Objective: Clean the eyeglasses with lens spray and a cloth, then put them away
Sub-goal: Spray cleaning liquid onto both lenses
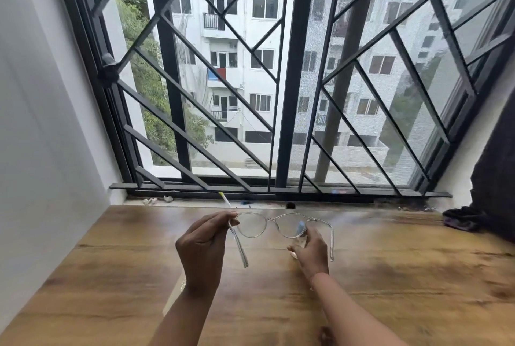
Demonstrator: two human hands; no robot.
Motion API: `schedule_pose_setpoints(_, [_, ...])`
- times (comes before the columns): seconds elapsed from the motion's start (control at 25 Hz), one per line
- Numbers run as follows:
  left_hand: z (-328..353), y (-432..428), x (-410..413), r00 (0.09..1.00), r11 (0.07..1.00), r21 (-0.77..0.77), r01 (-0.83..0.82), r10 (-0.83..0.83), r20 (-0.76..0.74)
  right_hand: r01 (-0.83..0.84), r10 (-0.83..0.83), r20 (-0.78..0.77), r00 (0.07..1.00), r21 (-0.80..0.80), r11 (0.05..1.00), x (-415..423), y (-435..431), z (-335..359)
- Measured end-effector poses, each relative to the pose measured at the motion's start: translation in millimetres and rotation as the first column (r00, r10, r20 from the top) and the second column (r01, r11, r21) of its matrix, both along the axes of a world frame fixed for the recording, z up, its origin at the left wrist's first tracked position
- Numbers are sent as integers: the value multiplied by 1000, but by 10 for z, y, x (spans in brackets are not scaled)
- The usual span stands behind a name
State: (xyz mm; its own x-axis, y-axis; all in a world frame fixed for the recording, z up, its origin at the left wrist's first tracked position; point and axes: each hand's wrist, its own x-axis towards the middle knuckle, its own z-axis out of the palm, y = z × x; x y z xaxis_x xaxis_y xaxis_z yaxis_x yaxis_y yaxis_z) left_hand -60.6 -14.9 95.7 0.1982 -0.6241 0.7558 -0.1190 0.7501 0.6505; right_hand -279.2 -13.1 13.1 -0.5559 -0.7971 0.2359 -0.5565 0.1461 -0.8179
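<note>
1. Left hand (204,242) pinches the eyeglasses (267,225) at one hinge corner. Its fingertips curl on the clear frame, and the temple arm pokes out below them.
2. Right hand (310,251) is curled round what looks like a small clear bottle (300,227). The bluish top sits right by the other lens, pretty blurry tbh.
3. The glasses are held up over the wooden table (390,276), temples unfolded.
4. A dark cloth (462,219) is bunched at the table's far right, under the window grille (295,94).

Wood-grain tabletop (404,276), set below a window (295,81) barred by a black diagonal grille (195,50). A white wall (41,122) is placed left, a dark curtain (496,178) right. A white apartment block (259,39) is seen outside in daylight.
</note>
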Motion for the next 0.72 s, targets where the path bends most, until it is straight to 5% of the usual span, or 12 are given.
schedule_pose_setpoints(0.32, [37, 30, -44, 1000, 1000, 4, -1, 1, -2, -37, 36, 3, 999, 53, 998, -59, 49, -70])
schedule_pose_setpoints(0.48, [48, 56, -65, 1000, 1000, 20, 1, -1, -4, -97, 81, 138, 987, 110, 989, -81, 153, -96])
schedule_pose_setpoints(0.72, [94, 110, -130, 1000, 1000, 24, -1, 0, 15, 13, -20, 191, 981, 38, 999, -78, 376, -55])
